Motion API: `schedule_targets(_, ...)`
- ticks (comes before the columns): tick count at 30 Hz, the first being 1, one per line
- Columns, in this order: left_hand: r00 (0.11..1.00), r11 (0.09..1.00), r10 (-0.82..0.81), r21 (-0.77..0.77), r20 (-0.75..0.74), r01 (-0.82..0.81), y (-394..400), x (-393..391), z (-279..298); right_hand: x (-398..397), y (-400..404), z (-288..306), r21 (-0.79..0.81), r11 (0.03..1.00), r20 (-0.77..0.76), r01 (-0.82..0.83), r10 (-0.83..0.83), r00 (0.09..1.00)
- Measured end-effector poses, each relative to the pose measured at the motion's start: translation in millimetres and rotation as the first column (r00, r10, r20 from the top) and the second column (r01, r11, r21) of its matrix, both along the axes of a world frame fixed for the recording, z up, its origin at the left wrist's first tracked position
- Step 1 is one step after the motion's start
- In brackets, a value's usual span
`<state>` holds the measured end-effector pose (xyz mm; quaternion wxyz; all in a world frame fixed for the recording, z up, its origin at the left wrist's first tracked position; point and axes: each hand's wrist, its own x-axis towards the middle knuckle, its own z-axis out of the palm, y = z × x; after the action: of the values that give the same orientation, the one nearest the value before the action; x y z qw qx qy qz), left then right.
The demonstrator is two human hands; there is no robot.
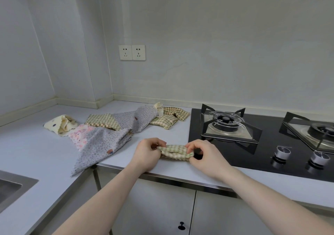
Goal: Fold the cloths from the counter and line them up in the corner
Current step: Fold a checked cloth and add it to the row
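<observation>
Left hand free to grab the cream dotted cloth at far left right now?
Probably not yet. The left hand pinches one end of the small checked cloth, with the right hand on the other end. The path over the counter to the cream dotted cloth looks unobstructed once it lets go.

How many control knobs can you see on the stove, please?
2: one knob at the hob's front edge below the left burner, another knob just to its right. More may lie beyond the frame's right edge.
</observation>
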<state>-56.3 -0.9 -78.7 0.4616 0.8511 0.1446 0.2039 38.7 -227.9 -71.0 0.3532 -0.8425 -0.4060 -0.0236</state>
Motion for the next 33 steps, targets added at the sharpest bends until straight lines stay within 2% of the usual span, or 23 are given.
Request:
schedule_targets(5,0.999,1.0,-0.016,-0.013,0.028,0.016,-0.8,-1.0,2.1,-5.2,-1.4,-15.9,0.044,0.999,0.095,-0.012,0.008,0.995)
schedule_targets(8,1.0,1.0,0.013,0.026,-0.017,-0.012,-0.8,1.7,0.5,-7.8,-1.0,-17.2,0.03,1.0,0.092,0.002,-0.005,0.996)
schedule_targets(11,0.997,0.978,0.063,0.201,-0.051,-0.051,2.3,6.7,-6.7,-10.8,-0.6,-15.2,0.023,1.0,0.078,0.011,-0.012,0.997)
schedule_targets(14,0.987,0.915,0.073,0.404,-0.144,-0.009,-0.8,11.1,-9.7,-11.9,-0.8,-13.6,0.026,0.999,0.06,0.026,-0.028,0.998)
schedule_targets(16,0.981,0.891,0.068,0.453,-0.181,0.022,-3.6,12.6,-9.4,-11.2,-0.6,-13.4,0.028,0.999,0.054,0.024,-0.025,0.998)
schedule_targets(18,0.984,0.912,0.052,0.41,-0.168,0.022,-2.1,10.8,-8.4,-10.7,-1.1,-13.5,0.029,0.999,0.043,0.023,-0.024,0.999)
schedule_targets(24,0.999,0.995,-0.03,0.098,-0.026,0.033,-5.3,-2.5,2.3,-10.3,-6.4,-13.2,0.091,0.995,-0.053,0.034,-0.029,0.998)
schedule_targets(28,0.996,0.995,-0.089,0.043,0.01,0.089,-6.1,-4.0,1.9,-10.5,-8.0,-19.3,0.071,0.997,-0.059,0.04,-0.035,0.998)
schedule_targets(33,0.994,0.994,-0.104,-0.048,-0.039,0.102,-5.9,-1.5,5.6,-6.6,-6.5,-24.7,0.035,0.997,-0.134,0.07,-0.065,0.989)
